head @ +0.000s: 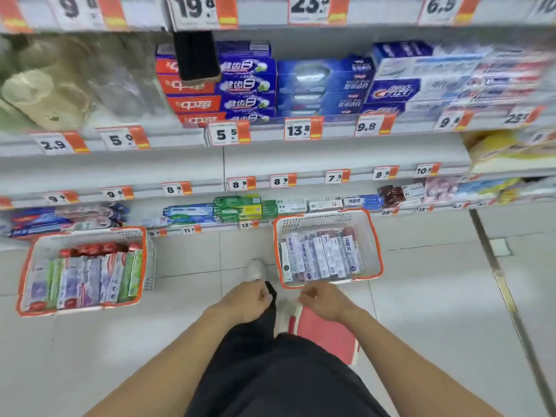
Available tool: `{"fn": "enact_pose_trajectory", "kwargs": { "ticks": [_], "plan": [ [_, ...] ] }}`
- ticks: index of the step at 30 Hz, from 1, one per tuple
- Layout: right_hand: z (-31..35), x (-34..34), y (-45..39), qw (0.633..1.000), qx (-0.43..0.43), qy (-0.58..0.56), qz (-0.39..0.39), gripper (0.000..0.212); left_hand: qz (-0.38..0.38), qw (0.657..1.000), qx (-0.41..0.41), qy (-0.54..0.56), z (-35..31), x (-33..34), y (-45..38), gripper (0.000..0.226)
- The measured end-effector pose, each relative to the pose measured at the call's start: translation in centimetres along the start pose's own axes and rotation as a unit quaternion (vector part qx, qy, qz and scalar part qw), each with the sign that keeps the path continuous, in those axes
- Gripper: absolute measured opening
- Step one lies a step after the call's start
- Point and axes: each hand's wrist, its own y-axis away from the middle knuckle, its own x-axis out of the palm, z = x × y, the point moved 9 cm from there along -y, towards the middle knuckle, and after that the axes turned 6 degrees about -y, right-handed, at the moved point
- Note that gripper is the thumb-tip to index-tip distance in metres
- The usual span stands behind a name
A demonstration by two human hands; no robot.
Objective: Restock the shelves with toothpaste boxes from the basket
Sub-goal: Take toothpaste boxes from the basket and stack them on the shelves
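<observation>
Hands: left hand and right hand loosely curled, holding nothing, near slatted plastic basket.

Both forearms are bare from the bottom edge of the view up to the wrists, with no sleeve, watch or band showing. The left hand and the right hand wear no gloves; whether there are rings is too blurred to tell. Loose black trousers of plain, soft cloth fill the 6 o'clock part of the view, without visible pattern or marking. At about 12 o'clock from the trousers a white shoe with a rounded toe shows, its details blurred.
</observation>
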Motion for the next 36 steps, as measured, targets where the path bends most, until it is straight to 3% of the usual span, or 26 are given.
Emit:
{"fn": "enact_pose_trajectory", "kwargs": {
  "ticks": [4, 8, 16, 20, 25, 28, 31, 33, 36],
  "plan": [
    [0.6, -4.4, -1.0, 0.999, 0.036, -0.018, -0.024, 0.031, 0.022, 0.999, 0.040, -0.017, -2.7, -4.0, -3.9, 0.025],
    [1.8, -8.5, -2.0, 0.997, 0.043, -0.042, -0.051, 0.029, -0.001, 0.999, 0.050, -0.020, -4.0, -7.7, -6.5, 0.020],
    [-0.6, -12.8, -5.6, 0.997, 0.046, -0.036, -0.055, 0.026, 0.014, 0.998, 0.058, -0.017, -6.9, -7.7, -11.7, 0.023],
    [-6.2, -13.8, -9.4, 0.998, 0.060, -0.007, -0.024, 0.036, 0.007, 0.999, 0.026, 0.026, -8.1, -5.0, -15.9, 0.025],
    [-14.2, -16.1, -19.9, 0.999, 0.019, 0.030, -0.023, 0.011, -0.007, 0.999, 0.015, 0.039, -9.4, 2.7, -26.9, 0.015],
    [-19.0, -16.1, -29.2, 0.997, -0.011, 0.073, -0.023, 0.012, -0.002, 1.000, 0.002, 0.027, -8.9, 8.3, -35.8, 0.011],
    [-24.3, -14.6, -39.0, 0.997, -0.036, 0.073, -0.012, 0.024, -0.029, 0.999, 0.012, -0.020, -6.9, 11.3, -44.9, 0.043],
    [-26.9, -14.1, -44.4, 0.996, -0.057, 0.056, -0.035, 0.018, -0.044, 0.997, 0.025, -0.056, -5.5, 12.7, -50.2, 0.073],
    [-28.5, -13.9, -50.0, 0.994, -0.085, 0.036, -0.054, 0.040, -0.025, 0.994, 0.007, -0.103, -4.1, 14.4, -56.9, 0.095]
  ]
}}
